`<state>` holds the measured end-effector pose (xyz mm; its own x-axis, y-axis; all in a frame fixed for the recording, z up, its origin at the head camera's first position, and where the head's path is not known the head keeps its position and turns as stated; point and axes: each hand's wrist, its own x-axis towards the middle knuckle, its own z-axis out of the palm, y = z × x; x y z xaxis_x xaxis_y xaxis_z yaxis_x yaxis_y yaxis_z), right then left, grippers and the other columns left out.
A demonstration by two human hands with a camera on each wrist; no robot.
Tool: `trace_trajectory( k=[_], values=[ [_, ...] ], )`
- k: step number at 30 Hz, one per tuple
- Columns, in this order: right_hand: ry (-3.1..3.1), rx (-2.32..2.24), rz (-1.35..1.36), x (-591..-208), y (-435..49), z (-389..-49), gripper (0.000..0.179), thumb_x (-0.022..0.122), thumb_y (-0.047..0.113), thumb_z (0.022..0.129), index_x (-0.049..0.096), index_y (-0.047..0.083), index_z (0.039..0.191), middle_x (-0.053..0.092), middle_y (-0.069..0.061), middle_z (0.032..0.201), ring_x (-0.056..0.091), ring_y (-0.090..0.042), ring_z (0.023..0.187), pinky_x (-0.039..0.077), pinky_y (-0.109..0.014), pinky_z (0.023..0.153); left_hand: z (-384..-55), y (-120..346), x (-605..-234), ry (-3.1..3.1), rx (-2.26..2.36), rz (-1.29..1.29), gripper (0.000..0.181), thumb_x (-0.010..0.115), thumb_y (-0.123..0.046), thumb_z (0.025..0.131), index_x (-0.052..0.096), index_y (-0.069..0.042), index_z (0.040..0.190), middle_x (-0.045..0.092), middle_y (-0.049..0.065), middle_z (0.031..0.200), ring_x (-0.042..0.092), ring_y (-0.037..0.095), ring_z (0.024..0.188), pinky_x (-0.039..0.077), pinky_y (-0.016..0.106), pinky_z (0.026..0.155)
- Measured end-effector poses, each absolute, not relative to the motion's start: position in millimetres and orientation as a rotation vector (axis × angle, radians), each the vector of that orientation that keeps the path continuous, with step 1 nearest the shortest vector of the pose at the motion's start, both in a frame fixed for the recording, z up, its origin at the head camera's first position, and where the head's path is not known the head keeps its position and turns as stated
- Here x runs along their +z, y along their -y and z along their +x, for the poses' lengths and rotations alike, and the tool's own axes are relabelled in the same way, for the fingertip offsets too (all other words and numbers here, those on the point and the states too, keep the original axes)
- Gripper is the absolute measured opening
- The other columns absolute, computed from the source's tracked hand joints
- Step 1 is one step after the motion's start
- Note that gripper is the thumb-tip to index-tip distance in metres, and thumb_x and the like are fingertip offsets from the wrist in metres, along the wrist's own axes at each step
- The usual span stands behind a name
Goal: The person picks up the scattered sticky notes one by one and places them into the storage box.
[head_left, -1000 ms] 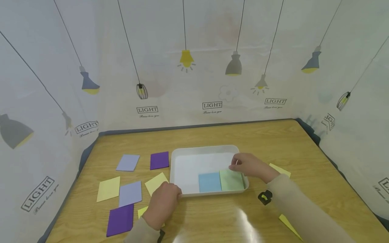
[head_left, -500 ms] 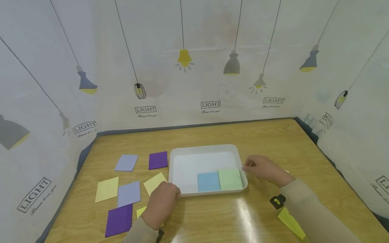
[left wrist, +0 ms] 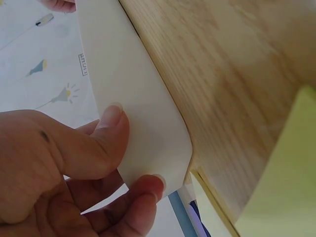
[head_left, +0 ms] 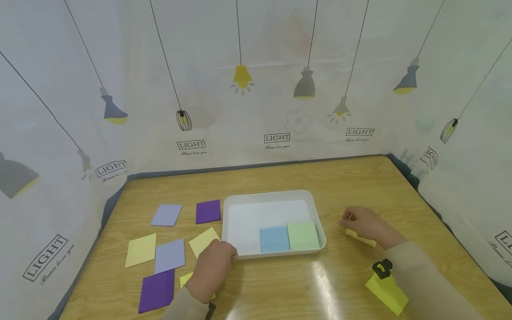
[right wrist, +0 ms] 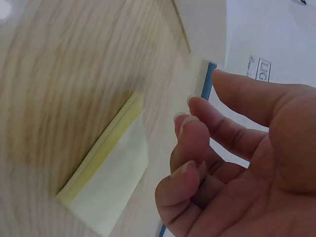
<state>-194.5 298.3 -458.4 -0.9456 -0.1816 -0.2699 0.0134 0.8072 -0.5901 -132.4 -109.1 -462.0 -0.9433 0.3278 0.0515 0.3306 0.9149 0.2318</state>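
White tray [head_left: 248, 213]: left hand [head_left: 215, 266] clamps grip on near-left corner. Right of tray, right hand [head_left: 364, 222] hovers, grip apart, near yellow paper [head_left: 361, 238].

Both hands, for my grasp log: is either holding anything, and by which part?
The left hand grips the white tray by its near left corner; the right hand holds nothing.

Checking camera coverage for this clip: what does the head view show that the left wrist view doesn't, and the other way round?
Only the head view: the blue pad and green pad lying inside the white tray, and the bright yellow pad near the right sleeve.
Only the left wrist view: the thumb tip of the left hand resting on the tray's outer wall.
Both: the left hand at the tray's corner, the wooden table and the lamp-print backdrop.
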Motion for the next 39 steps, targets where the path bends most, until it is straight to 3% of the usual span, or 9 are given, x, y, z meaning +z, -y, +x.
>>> trace_trajectory(
  k=[9,15,22,28,32,39],
  values=[
    [-2.726,-0.895,-0.104,-467.5,-332.5,-188.5,0.024,0.063,0.019,0.098,0.061,-0.004,0.105,0.064,-0.018,0.101,0.060,-0.023,0.084,0.054,-0.033,0.066,-132.0,109.3,-462.5,3.052,-0.352,-0.539,0.021,0.076,0.001,0.081,0.075,-0.015,0.066,0.064,-0.006,0.064,0.048,0.008,0.066,0.051,0.030,0.063],
    [-2.722,-0.860,-0.043,-468.9,-342.1,-190.8,0.029,0.065,0.022,0.097,0.060,-0.005,0.107,0.063,-0.021,0.103,0.060,-0.024,0.084,0.054,-0.034,0.067,-132.4,109.8,-463.8,3.038,-0.335,-0.548,0.021,0.077,0.000,0.079,0.074,-0.016,0.065,0.065,-0.006,0.064,0.051,0.009,0.065,0.052,0.030,0.062],
    [-2.695,-0.854,-0.001,-469.9,-341.5,-195.1,0.037,0.066,0.026,0.097,0.058,-0.007,0.111,0.063,-0.023,0.105,0.061,-0.024,0.084,0.055,-0.036,0.069,-132.2,109.9,-463.3,3.042,-0.341,-0.549,0.028,0.072,0.006,0.078,0.068,-0.015,0.060,0.057,-0.007,0.060,0.044,0.009,0.065,0.046,0.027,0.060],
    [-2.709,-0.793,0.021,-472.0,-341.8,-202.8,0.059,0.071,0.036,0.094,0.051,-0.012,0.123,0.058,-0.034,0.121,0.062,-0.037,0.097,0.055,-0.046,0.079,-131.8,109.7,-462.6,3.046,-0.339,-0.541,0.029,0.071,0.008,0.077,0.066,-0.015,0.059,0.055,-0.007,0.059,0.043,0.009,0.064,0.044,0.026,0.058],
    [-2.727,-0.765,0.016,-477.3,-343.5,-207.1,0.064,0.073,0.036,0.091,0.049,-0.013,0.124,0.055,-0.038,0.125,0.059,-0.045,0.107,0.053,-0.052,0.085,-131.6,110.0,-463.2,3.045,-0.342,-0.544,0.033,0.069,0.010,0.076,0.062,-0.016,0.057,0.053,-0.007,0.059,0.041,0.009,0.064,0.042,0.025,0.057],
    [-2.743,-0.771,0.025,-484.2,-344.0,-207.0,0.059,0.076,0.032,0.088,0.051,-0.013,0.117,0.058,-0.032,0.115,0.057,-0.035,0.097,0.051,-0.047,0.083,-132.5,110.4,-464.7,3.039,-0.362,-0.546,0.031,0.073,0.005,0.079,0.064,-0.016,0.057,0.054,-0.008,0.059,0.042,0.008,0.063,0.043,0.025,0.057]
  ],
)
